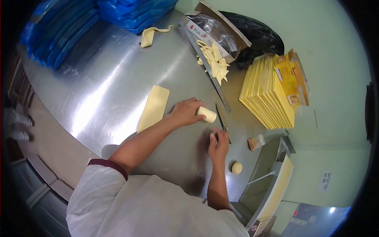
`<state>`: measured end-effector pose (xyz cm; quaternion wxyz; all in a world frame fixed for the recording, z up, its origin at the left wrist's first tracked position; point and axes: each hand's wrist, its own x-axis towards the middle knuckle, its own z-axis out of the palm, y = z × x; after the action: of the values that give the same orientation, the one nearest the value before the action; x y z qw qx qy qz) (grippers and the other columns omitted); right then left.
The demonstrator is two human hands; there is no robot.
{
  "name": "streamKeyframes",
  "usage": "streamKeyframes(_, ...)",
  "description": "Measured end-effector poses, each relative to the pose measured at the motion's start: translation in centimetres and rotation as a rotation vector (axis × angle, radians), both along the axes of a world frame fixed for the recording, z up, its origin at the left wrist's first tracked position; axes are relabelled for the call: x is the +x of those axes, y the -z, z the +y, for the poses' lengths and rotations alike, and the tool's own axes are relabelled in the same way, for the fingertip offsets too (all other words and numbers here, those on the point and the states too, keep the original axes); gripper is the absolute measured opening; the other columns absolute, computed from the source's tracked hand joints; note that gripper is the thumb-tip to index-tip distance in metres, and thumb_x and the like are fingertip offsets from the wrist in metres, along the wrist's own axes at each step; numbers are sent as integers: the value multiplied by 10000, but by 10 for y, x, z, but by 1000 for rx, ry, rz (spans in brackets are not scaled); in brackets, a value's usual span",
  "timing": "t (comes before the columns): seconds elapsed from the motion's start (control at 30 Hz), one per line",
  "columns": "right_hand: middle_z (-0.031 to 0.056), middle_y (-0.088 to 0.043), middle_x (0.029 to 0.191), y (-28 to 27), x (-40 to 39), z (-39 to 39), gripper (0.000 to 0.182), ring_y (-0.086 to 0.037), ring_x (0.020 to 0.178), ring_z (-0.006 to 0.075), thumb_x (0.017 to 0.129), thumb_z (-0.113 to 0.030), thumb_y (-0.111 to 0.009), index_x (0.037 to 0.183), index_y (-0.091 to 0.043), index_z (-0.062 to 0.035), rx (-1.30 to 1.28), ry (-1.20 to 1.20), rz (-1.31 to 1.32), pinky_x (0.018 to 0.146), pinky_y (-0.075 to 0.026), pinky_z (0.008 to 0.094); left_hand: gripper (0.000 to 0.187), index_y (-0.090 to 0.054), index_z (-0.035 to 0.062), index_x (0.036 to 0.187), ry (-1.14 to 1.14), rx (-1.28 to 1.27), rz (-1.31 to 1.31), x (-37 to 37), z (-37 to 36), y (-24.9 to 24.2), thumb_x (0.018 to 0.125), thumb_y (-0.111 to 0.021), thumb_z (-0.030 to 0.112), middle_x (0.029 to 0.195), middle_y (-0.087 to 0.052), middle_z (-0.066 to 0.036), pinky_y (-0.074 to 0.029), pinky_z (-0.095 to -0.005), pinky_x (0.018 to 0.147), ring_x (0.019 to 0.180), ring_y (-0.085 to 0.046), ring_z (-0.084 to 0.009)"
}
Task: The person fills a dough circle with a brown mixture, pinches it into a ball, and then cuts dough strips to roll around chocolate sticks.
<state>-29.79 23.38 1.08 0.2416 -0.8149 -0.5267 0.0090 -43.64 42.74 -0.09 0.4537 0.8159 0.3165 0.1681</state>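
Note:
A short pale cylinder of rolled dough (208, 115) lies on its side on the metal table. My left hand (188, 112) is closed around its left end, thumb along the near side. Just to the right, my right hand (219, 144) hovers with loosely curled fingers, thumb and fingertips apart. A thin knife (220, 115) lies beside the roll, and its handle end is partly hidden behind the right hand. Left of my left hand, a flat strip of dough (154, 103) runs partly under my forearm. A small round dough piece (237, 168) sits right of my right wrist.
A metal ruler (216, 83) lies beneath dough scraps (215, 63), near an open carton (233, 29). Stacked yellow slabs (262, 93) stand at right, blue-wrapped stacks (132, 14) at back left. A dough offcut (148, 37) and a small packet (256, 142) also lie on the table (114, 63).

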Motion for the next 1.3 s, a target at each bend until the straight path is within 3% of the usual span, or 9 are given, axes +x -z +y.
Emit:
streamKeyframes(0.2,228,-539,1249,5,-21,-36,424,-513,1163,418,913,-158,-662,1307,-572,-28,-188,-30,-49,990,-430,470,524,-626,151,1191,104,73,-5,-4,2,4,754,-833,354,1170,-613,-59,-521,-441,905,1083,-641,-290)
streamKeyframes(0.3,222,-532,1313,0,-6,-8,495,-510,1198,408,875,-155,-722,1327,-555,-38,19,-82,21,998,-432,478,575,-609,149,1206,115,112,1,-8,4,6,714,-863,305,1173,-604,-56,-522,-441,904,1082,-636,-293)
streamKeyframes(0.4,208,-537,1343,-18,-9,47,556,-522,1215,379,818,-146,-791,1316,-569,-38,66,-72,289,996,-445,456,596,-607,137,1199,103,108,-4,-9,-1,7,684,-879,263,1157,-603,-57,-521,-444,892,1063,-637,-297)
streamKeyframes(0.5,187,-545,1354,-10,14,65,583,-541,1218,346,780,-140,-831,1300,-592,-29,-126,-276,183,987,-459,431,570,-626,115,1164,140,95,-62,-9,5,11,672,-880,253,1152,-602,-66,-519,-446,884,1052,-637,-303)
streamKeyframes(0.6,169,-585,1278,-7,18,62,542,-570,1172,323,794,-132,-818,1281,-611,-14,-62,-258,293,983,-460,399,530,-647,96,1128,159,100,-119,-6,10,14,687,-864,292,1150,-603,-76,-519,-446,882,1044,-638,-309)
streamKeyframes(0.8,124,-615,1113,-2,39,74,535,-600,1076,254,794,-105,-814,1280,-613,-11,-50,-364,265,956,-460,343,562,-656,64,1120,162,138,-59,4,14,21,728,-817,433,1137,-605,-93,-520,-446,895,1046,-639,-315)
streamKeyframes(0.87,112,-625,1111,-7,41,78,499,-600,1060,227,803,-88,-807,1261,-621,-14,-46,-331,412,941,-464,329,573,-658,55,1114,181,96,0,1,15,14,731,-811,453,1127,-602,-103,-518,-449,902,1054,-637,-317)
streamKeyframes(1.1,68,-664,1060,-9,46,77,394,-602,979,165,825,-59,-794,1187,-642,-28,-130,-260,577,897,-467,295,592,-589,94,1169,159,149,-83,-3,8,21,703,-846,354,1119,-604,-83,-520,-470,872,1041,-641,-316)
streamKeyframes(1.3,67,-664,1055,-8,51,76,389,-601,966,170,815,-60,-797,1172,-648,-23,-159,-343,510,891,-466,308,523,-587,109,1110,191,98,-78,-5,8,20,695,-846,294,1074,-623,-71,-519,-476,849,1041,-642,-313)
